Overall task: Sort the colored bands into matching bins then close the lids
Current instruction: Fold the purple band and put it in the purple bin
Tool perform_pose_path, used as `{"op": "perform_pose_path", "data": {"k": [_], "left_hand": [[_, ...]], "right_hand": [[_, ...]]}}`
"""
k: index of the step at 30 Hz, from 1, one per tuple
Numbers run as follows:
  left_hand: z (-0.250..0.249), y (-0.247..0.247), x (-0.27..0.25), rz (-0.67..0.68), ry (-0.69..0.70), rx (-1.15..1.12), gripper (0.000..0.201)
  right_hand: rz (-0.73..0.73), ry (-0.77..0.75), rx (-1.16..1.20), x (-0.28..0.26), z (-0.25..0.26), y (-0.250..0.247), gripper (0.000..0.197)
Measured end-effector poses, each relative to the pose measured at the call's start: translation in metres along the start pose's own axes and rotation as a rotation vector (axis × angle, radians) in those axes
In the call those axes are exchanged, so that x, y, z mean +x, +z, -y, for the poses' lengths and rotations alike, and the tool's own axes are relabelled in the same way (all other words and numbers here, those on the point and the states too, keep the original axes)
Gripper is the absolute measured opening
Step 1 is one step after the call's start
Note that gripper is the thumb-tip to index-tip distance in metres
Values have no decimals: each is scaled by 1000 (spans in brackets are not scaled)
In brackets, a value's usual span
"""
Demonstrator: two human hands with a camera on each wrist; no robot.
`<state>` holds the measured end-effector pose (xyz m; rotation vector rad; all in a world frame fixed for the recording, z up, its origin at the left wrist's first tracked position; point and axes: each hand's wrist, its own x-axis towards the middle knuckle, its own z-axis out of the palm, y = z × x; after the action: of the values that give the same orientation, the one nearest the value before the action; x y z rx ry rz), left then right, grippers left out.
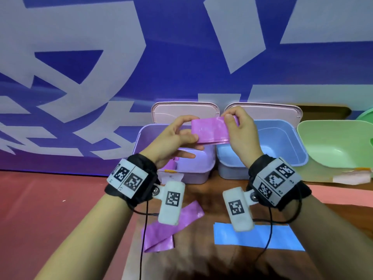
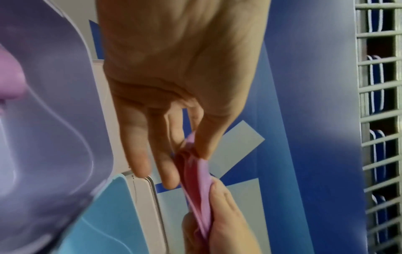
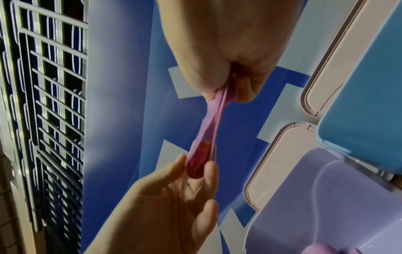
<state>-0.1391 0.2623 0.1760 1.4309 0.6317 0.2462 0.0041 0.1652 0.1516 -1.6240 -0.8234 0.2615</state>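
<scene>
A purple band (image 1: 211,130) hangs folded between both hands above the purple bin (image 1: 198,158). The left hand (image 1: 173,138) pinches its left end between thumb and fingers (image 2: 203,144); the right hand (image 1: 240,132) pinches its right end the same way. Beside the purple bin stands a blue bin (image 1: 282,146), both with lids raised. A green bin (image 1: 333,142) sits further right. Nearer on the surface (image 1: 201,259), another purple band (image 1: 161,235) and a blue band (image 1: 262,237) lie flat, well apart.
</scene>
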Motion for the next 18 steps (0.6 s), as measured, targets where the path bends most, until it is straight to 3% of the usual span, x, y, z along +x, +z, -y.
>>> {"op": "perform_pose_path", "data": {"k": [3, 6, 8, 12, 18], "left_hand": [[10, -15, 8, -87, -5, 80, 20], [21, -35, 24, -182, -51, 64, 25], [27, -48, 37, -215, -121, 50, 22], [38, -70, 69, -248, -226, 149, 14], [54, -81, 109, -183, -381, 256, 36]], "right_hand": [[3, 18, -80, 4, -2, 23, 17], [36, 101, -67, 9, -8, 45, 13], [63, 257, 28, 11, -17, 57, 5], [95, 689, 263, 19, -36, 66, 20], [164, 802, 38, 39, -51, 72, 23]]}}
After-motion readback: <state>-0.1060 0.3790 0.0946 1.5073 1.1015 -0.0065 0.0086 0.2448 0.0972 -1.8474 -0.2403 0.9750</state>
